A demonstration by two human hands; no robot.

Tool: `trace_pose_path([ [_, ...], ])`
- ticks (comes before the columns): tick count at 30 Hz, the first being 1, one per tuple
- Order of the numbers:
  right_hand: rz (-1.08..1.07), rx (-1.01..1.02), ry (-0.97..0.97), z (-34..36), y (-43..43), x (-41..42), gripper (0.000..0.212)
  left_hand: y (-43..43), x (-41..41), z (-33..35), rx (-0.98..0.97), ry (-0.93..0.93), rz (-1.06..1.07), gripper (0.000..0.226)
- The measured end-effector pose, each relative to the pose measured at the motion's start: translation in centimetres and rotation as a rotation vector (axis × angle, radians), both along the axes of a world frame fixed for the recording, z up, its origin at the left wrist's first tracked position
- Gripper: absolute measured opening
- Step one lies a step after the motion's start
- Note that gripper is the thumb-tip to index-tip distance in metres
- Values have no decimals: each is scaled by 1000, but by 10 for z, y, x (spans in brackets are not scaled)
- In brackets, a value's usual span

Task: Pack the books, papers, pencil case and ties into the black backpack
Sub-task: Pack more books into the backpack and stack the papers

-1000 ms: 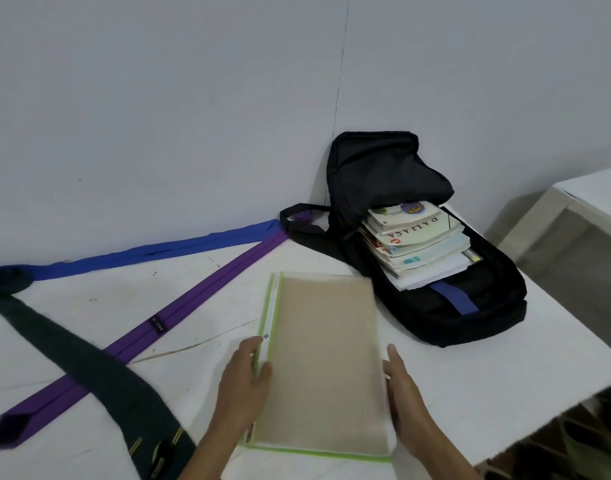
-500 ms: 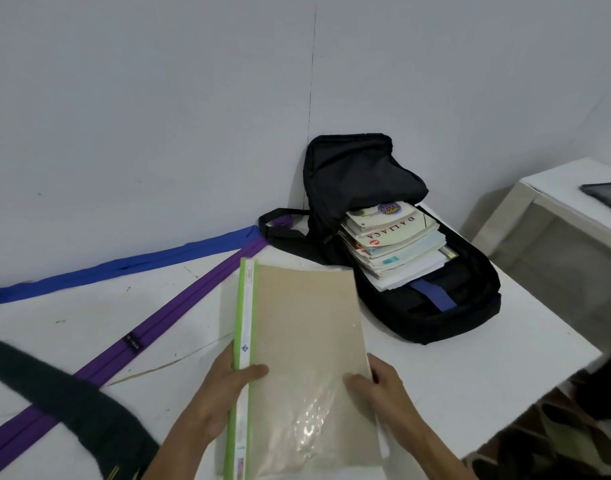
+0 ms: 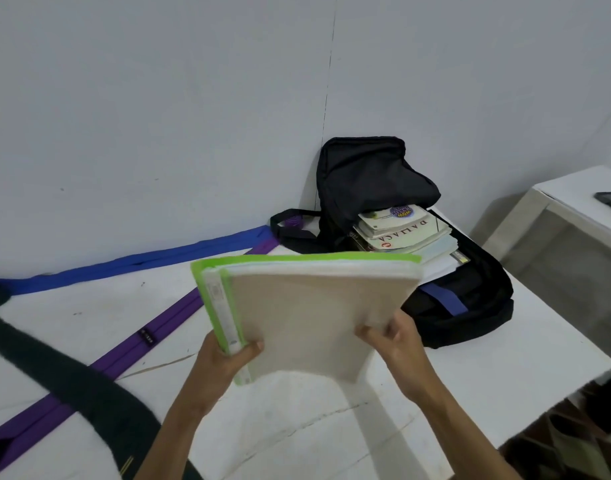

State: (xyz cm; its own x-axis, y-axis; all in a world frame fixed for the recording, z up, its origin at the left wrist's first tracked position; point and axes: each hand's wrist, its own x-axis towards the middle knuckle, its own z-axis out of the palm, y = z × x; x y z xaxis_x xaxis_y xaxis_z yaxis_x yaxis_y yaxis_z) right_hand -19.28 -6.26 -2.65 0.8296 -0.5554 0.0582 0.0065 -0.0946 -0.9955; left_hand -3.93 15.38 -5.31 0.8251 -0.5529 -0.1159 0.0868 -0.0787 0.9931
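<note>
Folder (image 3: 307, 317) aloft — left hand (image 3: 222, 360), right hand (image 3: 399, 342)

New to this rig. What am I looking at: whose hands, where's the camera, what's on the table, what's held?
No machine here: a person works with bare hands. All pictures come from one wide-angle camera on their head, looking down. The left hand and right hand hold a green-edged folder of papers above the white table. Behind it sits an open black backpack with a stack of books in it. On the left lie a blue tie, a purple tie and a dark tie.
</note>
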Motion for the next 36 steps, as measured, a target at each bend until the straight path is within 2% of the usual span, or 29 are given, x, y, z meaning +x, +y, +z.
trace_pose_path([
  [3, 101, 41, 71, 8, -10, -1, 32, 0, 9, 0, 40, -10, -40, 30],
  [7, 257, 33, 287, 24, -21, -1, 42, 0, 18, -7, 71, 29, -85, 42],
  [9, 269, -20, 366, 25, -21, 0, 41, 1, 17, -15, 101, 39, -97, 33],
  [11, 244, -14, 354, 24, -18, 0, 40, 1, 15, -24, 117, 51, -92, 27],
  [14, 194, 25, 287, 27, -11, -1, 27, 0, 8, -34, 118, 80, -16, 42],
  [16, 145, 82, 228, 30, -5, -1, 21, -2, 2, -39, 92, 112, 112, 52],
  [18, 42, 220, 141, 26, 1, -1, 23, -8, -8, -36, -10, 228, 298, 53],
  [20, -79, 357, 51, 20, 12, -1, 24, -17, -18, -33, -182, 461, 387, 52],
  [22, -164, 473, 31, 12, 28, -2, 31, -23, -31, -28, -320, 649, 281, 45],
  [23, -197, 512, 34, 8, 37, -5, 36, -25, -36, -25, -346, 686, 208, 41],
  [25, -203, 530, 44, 4, 47, -13, 43, -23, -42, -21, -365, 676, 132, 41],
  [27, -102, 588, 33, 10, 44, -27, 58, -13, -38, -22, -337, 611, 145, 44],
  [30, 7, 772, -146, 27, 10, -61, 74, 2, -19, -25, -242, 523, 142, 50],
  [31, 41, 817, -176, 29, -6, -74, 78, 7, -12, -25, -221, 495, 116, 56],
  [33, 76, 935, -177, 20, -31, -92, 85, 9, -2, -23, -156, 424, 33, 85],
  [34, 101, 951, -129, 20, -36, -96, 86, 7, 0, -20, -122, 386, -8, 101],
  [36, 123, 882, 64, 24, -46, -104, 80, -9, -4, -16, -92, 374, -100, 111],
])
